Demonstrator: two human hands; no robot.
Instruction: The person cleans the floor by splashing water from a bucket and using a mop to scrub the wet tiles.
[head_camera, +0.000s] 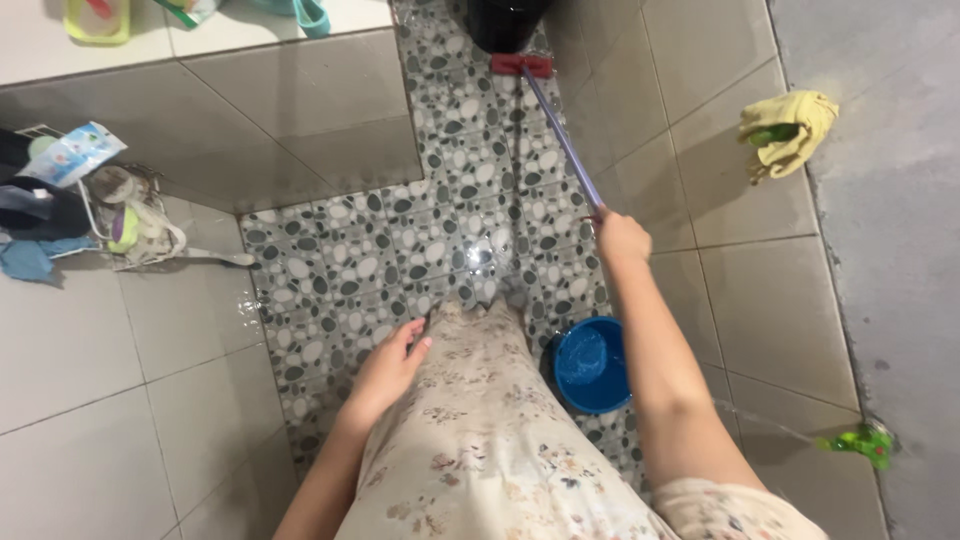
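Right hand grips the mop handle; left hand hangs open, empty. Pebble floor glistens wet near the blue bucket; mopping appears part done.

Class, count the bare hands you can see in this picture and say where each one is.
2. The left hand rests against the floral dress; the right hand grips the purple mop handle. None appear hidden.

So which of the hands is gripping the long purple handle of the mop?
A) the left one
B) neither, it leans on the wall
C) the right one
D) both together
C: the right hand is closed round the purple mop handle, which runs up to the red mop head, while the left hand rests open against the floral dress, well apart from the handle.
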